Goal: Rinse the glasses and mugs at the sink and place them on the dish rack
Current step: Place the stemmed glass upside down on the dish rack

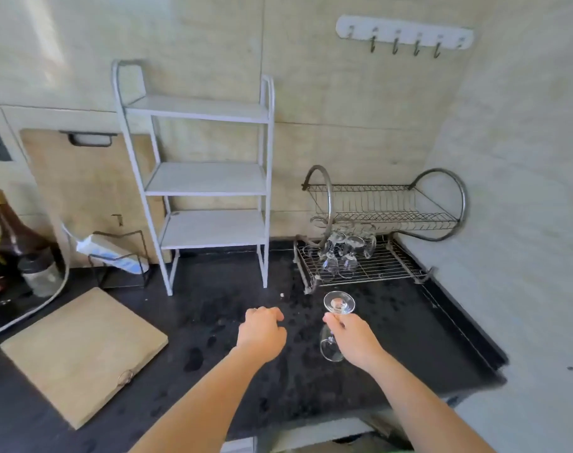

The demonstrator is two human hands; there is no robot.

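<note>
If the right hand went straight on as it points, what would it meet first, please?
Probably the front edge of the rack, just ahead of the right hand and its glass; depth is unclear.

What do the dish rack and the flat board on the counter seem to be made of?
Dish rack: probably steel wire, shiny grey, thin bars forming a see-through grid. Board: likely pale wood with a matt surface and faint grain; bamboo is possible.

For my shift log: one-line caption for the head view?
Right hand holds a stemmed glass foot-up before the dish rack, where other glasses sit; left hand empty.
</note>
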